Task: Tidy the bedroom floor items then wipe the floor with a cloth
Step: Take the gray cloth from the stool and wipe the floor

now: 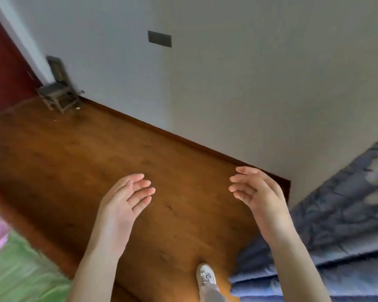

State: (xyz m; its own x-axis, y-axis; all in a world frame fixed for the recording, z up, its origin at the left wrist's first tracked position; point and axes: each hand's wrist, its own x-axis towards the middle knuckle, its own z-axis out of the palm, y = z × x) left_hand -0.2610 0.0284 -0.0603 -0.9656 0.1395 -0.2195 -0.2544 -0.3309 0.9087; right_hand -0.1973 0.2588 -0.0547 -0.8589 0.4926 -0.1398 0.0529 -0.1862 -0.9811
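Note:
The brown wooden floor point(122, 153) stretches ahead between two beds. My left hand point(122, 201) hangs over it at centre, fingers relaxed and slightly bent, holding nothing. My right hand point(258, 192) is raised at the same height to the right, fingers loosely extended and empty. Both palms face inward. No cloth is in view. The picture is tilted and blurred.
A small wooden stool point(59, 94) stands in the far corner by a dark red door point(2, 68). A blue patterned blanket point(340, 214) covers the bed at right. Green and pink bedding point(20, 273) lies at lower left. My white shoe point(205, 275) is on the floor. A white wall point(227, 73) faces me.

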